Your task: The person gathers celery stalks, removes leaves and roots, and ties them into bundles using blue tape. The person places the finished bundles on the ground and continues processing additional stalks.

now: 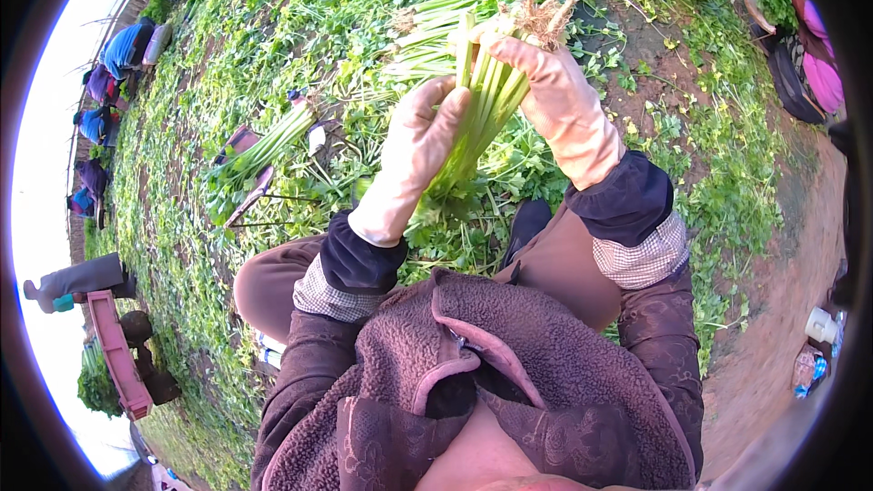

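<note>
My right hand [569, 106], in a pale glove, is wrapped around a celery bunch [492, 99] close to its root end. Brown stringy roots [542, 17] stick out past the fingers, and the leaves hang down towards my lap. My left hand [412, 150], also gloved, has thumb and fingers closed on a pale outer celery stalk [464, 48] at the bunch's left side. The stalk's cut or torn end points away from me. Just beyond both hands lies a pile of celery [426, 61], root ends to the left, partly hidden by the bunch.
On the left, more celery [283, 136] rests across a small stand with thin metal legs [252, 198]. Loose leaves [327, 61] litter the soil. Several people [126, 48] crouch far left; another person [815, 58] is at right. A pink cart [119, 354] carries greens.
</note>
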Motion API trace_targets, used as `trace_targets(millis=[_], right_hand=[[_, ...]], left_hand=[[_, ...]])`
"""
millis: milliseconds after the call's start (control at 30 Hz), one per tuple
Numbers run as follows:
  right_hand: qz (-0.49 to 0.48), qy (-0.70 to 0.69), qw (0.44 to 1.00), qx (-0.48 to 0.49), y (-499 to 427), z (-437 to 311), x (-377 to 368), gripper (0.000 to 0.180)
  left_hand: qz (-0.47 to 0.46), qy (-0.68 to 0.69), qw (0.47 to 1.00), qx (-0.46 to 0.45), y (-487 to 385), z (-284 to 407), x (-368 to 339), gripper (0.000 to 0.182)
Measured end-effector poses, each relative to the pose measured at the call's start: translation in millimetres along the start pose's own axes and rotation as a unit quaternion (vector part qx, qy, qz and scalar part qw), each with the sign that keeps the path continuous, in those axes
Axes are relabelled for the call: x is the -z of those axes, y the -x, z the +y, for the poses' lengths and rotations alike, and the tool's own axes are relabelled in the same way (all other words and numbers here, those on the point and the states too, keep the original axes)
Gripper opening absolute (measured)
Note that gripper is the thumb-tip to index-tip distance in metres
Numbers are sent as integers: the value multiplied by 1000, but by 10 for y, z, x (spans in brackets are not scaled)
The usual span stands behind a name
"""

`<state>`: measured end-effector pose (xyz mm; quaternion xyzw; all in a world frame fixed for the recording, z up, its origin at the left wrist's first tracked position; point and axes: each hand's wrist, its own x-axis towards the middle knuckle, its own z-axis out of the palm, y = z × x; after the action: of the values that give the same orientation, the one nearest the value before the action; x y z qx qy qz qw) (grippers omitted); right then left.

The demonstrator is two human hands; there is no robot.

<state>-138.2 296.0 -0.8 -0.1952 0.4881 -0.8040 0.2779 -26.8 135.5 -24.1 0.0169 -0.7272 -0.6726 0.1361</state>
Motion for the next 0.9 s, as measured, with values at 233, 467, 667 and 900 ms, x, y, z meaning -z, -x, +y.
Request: trace_targets(millis=[233,467,667,900], right_hand=[[-103,-67,992,40,-35,23,-24,48],[-72,-17,997,20,80,-171,-152,36],[44,-81,994,53,20,-300,-44,33],[30,-51,997,50,41,-306,-84,35]], left_hand=[[-5,46,996,76,5,193,-13,35],[-72,50,989,117,87,230,75,49],[-216,-242,932,163,650,-785,365,57],[-70,-181,923,333,707,-1029,921,109]])
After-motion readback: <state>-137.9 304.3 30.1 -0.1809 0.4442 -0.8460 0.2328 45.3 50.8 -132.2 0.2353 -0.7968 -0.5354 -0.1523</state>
